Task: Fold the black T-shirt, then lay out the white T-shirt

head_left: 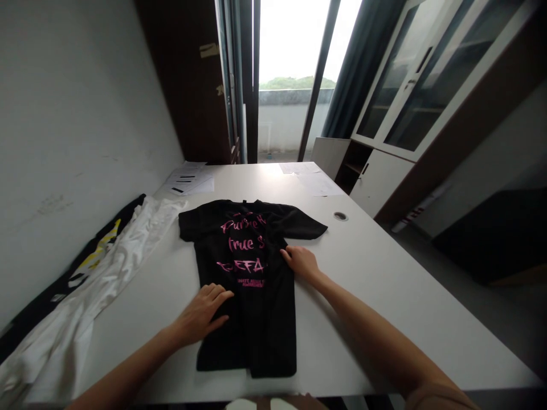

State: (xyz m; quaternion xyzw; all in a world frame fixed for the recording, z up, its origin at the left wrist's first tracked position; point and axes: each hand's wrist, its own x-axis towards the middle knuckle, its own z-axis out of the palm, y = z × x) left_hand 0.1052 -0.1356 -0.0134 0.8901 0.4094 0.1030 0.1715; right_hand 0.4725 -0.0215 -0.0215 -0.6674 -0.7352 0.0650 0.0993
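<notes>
A black T-shirt (252,319) with pink lettering lies spread on the white table (384,285), collar away from me, its right side folded over towards the middle. My left hand (203,313) rests flat on the shirt's left edge near the lower half, fingers stretched out. My right hand (301,262) lies on the shirt's folded right edge just below the sleeve, fingers curled down against the cloth.
A white garment (106,267) and a black one with yellow print (92,256) lie along the wall at the left. Papers (188,181) sit at the far left of the table, more sheets (311,176) at the far end. A cable hole (341,216) is right of the shirt.
</notes>
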